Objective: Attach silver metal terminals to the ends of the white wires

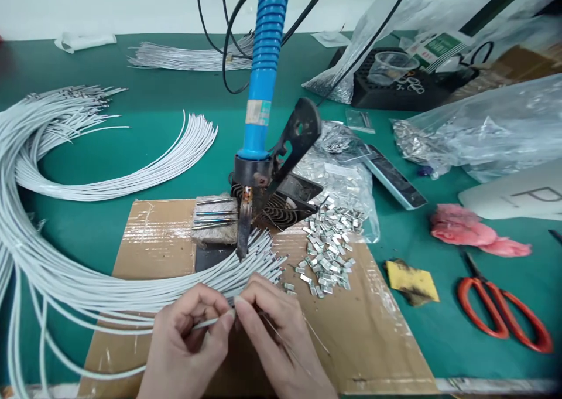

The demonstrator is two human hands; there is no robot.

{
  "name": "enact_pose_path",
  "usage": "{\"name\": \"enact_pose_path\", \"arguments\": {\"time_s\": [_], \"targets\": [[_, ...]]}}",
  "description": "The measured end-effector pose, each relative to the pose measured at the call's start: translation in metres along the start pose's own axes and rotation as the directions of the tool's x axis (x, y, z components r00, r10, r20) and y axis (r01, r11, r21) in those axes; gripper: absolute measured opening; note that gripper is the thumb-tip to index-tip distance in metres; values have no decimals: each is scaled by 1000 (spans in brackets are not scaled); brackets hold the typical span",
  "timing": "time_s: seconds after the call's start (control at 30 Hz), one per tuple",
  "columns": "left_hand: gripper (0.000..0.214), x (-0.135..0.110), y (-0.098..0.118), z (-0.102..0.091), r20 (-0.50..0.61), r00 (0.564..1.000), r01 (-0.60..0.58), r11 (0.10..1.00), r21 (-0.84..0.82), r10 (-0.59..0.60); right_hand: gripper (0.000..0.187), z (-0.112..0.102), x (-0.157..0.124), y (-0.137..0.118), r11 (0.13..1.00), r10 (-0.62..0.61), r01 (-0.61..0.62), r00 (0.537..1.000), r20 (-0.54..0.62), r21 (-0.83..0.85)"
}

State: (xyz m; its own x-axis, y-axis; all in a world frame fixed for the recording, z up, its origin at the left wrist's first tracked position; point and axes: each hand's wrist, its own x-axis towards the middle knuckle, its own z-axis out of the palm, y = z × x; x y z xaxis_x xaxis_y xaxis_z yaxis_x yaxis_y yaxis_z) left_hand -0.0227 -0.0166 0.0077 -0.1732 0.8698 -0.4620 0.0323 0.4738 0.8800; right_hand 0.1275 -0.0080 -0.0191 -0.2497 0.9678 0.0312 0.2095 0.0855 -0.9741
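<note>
Between the thumb and fingers of my left hand [193,334] is the end part of a white cable [205,323]. My right hand [276,331] is closed in a pinch, its fingertips meeting the left ones at the cable's tip. A thin silvery wire [318,336] runs through and past the right hand; the small part at the fingertips is mostly hidden. Just beyond both hands lies a thick bundle of white cables [175,290], ends pointing right. Above their ends a soldering iron [262,94] with a blue handle is held tip down in a black stand [292,153].
Small metal clips [327,252] lie heaped on the cardboard [373,328], beside a clear plastic bag [351,182]. To the right are a phone [395,176], a yellow sponge [413,282], a pink cloth [465,226] and red-handled scissors [500,311]. More cables [188,56] lie behind.
</note>
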Motion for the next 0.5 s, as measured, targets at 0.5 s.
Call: {"name": "enact_pose_path", "arguments": {"time_s": [0.5], "targets": [[33,24,-25,-28,-83,994,-53,979,196,70,20,-131,-45,33,750,-174,-434,598,-783,-499]]}}
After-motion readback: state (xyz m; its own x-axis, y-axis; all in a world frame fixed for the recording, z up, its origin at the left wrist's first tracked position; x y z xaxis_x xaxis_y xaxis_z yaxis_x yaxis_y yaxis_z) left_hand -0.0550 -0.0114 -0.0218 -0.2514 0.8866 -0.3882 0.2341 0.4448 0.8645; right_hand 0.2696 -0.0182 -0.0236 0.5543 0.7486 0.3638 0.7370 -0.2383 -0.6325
